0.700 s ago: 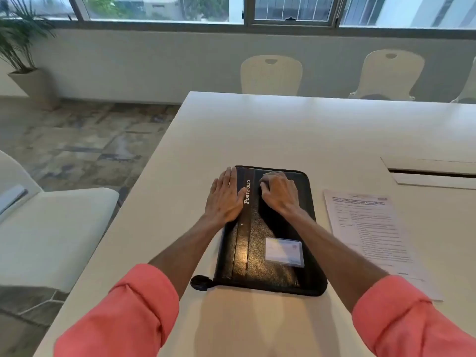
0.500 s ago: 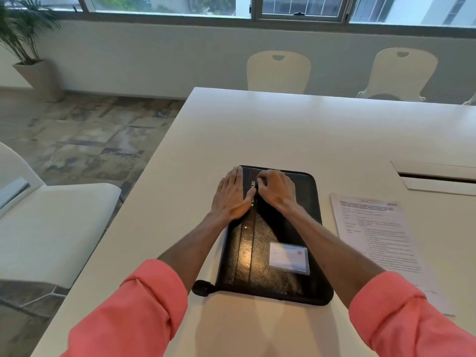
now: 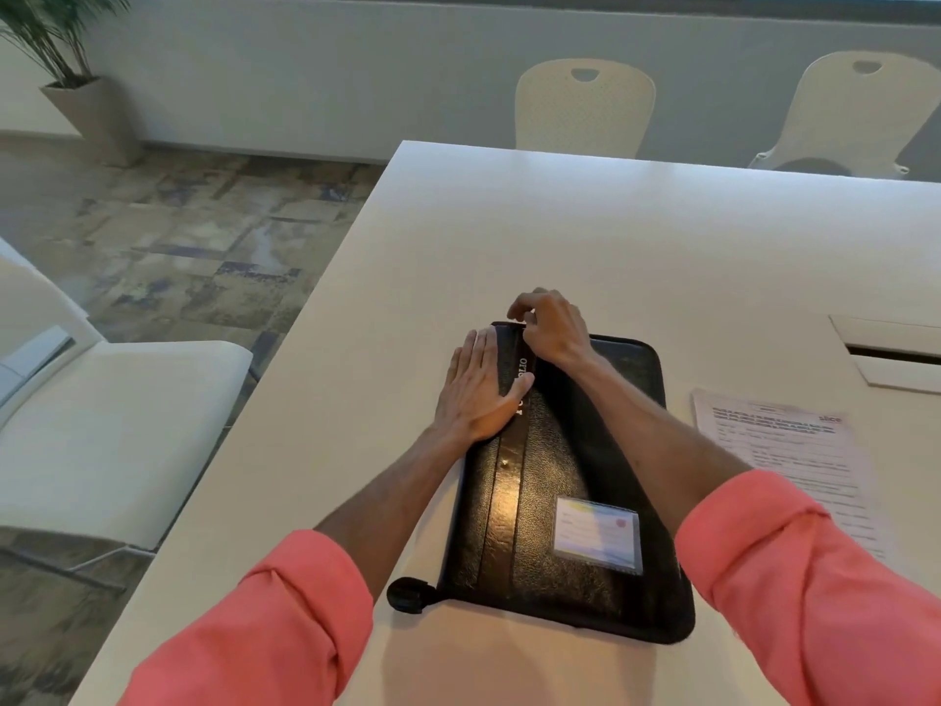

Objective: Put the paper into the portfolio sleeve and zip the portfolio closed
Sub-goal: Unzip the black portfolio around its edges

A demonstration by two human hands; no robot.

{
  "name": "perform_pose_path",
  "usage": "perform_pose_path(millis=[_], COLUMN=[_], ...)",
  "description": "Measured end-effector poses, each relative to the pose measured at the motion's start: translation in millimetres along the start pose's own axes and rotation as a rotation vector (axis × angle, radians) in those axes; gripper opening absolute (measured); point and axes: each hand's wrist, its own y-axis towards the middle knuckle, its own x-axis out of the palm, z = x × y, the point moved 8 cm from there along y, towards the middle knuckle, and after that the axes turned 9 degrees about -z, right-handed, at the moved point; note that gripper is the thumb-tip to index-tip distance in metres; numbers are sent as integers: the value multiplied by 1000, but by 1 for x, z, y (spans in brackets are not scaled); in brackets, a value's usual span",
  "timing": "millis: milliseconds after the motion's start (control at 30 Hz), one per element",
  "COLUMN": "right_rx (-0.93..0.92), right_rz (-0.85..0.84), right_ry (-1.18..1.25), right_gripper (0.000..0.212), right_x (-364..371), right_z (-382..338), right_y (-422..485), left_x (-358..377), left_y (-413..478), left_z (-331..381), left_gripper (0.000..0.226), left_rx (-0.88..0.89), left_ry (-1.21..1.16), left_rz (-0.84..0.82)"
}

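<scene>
A black zipped portfolio [image 3: 555,481] lies closed on the white table [image 3: 636,236], with a card window near its front right corner and a black loop at its front left corner. My left hand [image 3: 481,389] rests flat, fingers together, on the portfolio's left spine edge. My right hand [image 3: 547,321] is at the portfolio's far left corner, fingertips pinched at the edge; what they pinch is too small to tell. The printed paper [image 3: 794,461] lies flat on the table to the right of the portfolio, partly hidden by my right sleeve.
A recessed cable flap [image 3: 891,349] sits in the table at the right. Two white chairs [image 3: 585,107] stand at the far side, another white seat [image 3: 102,425] stands left of the table, and a potted plant [image 3: 76,79] is in the far left corner.
My right hand has slid from the top of the cover to its far left corner and curled its fingers at the edge. My left hand stays flat. The camera has tilted down.
</scene>
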Motion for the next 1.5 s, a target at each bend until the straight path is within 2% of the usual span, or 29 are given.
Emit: perform_pose_path(millis=[200,467,733,1033,1167,1367,1500], right_rx=[-59,-59,-213,-322,-377,-339,-280], right_rz=[-212,-179,-182,-154,-212,-264,-217], right_ry=[-39,3,-180,-302,-379,-463,-487], right_gripper=[47,40,24,23,21,18,22], right_x=[21,23,7,0,2,-15,-26], right_z=[-4,3,4,14,18,66,90], right_y=[23,29,29,21,18,8,-8], left_x=[4,8,8,7,6,5,6], left_y=[3,3,3,4,3,1,2], left_z=[-6,-8,-10,-10,-10,-12,-12], left_gripper=[96,89,92,102,103,103,104], left_rx=[2,7,-13,-18,-27,-29,-23], left_ry=[-16,7,1,1,9,25,33], left_rz=[18,31,25,12,-1,1,-11])
